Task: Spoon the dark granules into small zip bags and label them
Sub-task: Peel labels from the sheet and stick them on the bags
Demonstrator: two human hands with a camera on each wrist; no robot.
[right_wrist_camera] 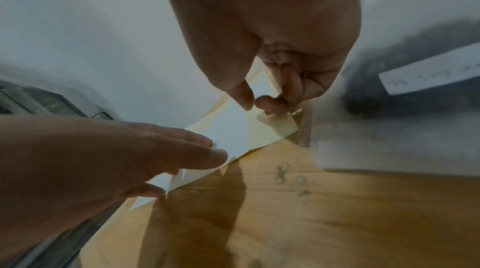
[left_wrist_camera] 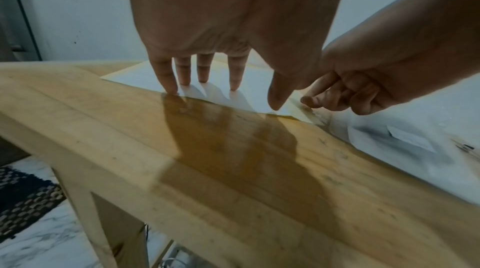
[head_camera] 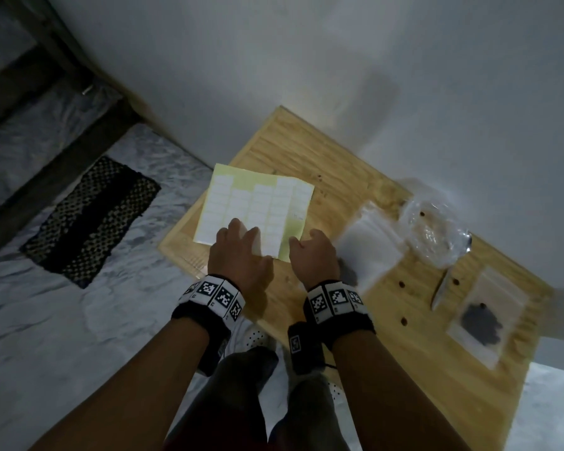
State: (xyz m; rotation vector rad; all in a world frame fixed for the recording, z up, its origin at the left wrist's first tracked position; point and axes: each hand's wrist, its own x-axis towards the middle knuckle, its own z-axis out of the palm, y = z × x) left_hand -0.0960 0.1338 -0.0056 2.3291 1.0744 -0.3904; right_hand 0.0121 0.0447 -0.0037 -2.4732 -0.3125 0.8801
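White wall and marble-patterned floor (head_camera: pixel 46 336) surround a wooden counter (head_camera: pixel 355 336); a dark woven mat (head_camera: pixel 88 219) lies on the floor, well to the left of both hands. On the counter, the label sheet (head_camera: pixel 254 206) lies directly under and ahead of the hands. The left hand (head_camera: pixel 238 252) rests flat on the sheet's near edge, fingers (left_wrist_camera: pixel 166 79) straight and spread, holding it down. The right hand (head_camera: pixel 313 258) has thumb and forefinger pinched together at the sheet's near right corner; its grip is closed on that yellowish corner. A labelled zip bag (head_camera: pixel 365 255) lies just right of the right hand. Further right is a clear crumpled bag (head_camera: pixel 433 232), with a spoon (head_camera: pixel 443 284) beside it. A filled zip bag (head_camera: pixel 482 320) holding dark granules (head_camera: pixel 479 323) lies well to the right.
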